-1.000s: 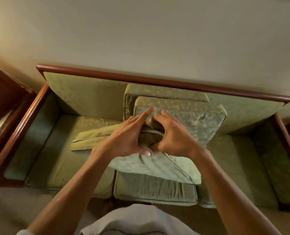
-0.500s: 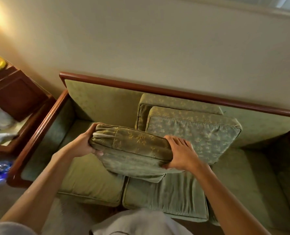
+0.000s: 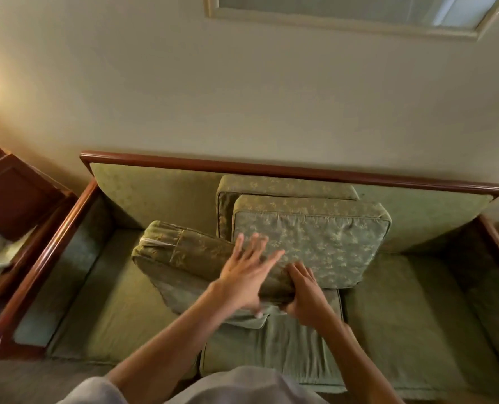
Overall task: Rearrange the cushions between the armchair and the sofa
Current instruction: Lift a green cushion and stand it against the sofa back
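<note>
Left hand (image 3: 246,275) is blurry, fingers spread flat across the front cushion (image 3: 201,269), not gripping. Right hand (image 3: 306,295) is curled round its right end, forearm angling in from below.

A green patterned cushion (image 3: 190,258) lies tilted on the sofa (image 3: 105,310) seat, left of two upright cushions (image 3: 315,243).

The sofa (image 3: 125,304) is plain olive green with a reddish-brown wood frame (image 3: 271,167). Its loose cushions (image 3: 315,243) are green with a small pale-gold leaf pattern. The wall (image 3: 242,97) is cream.
</note>
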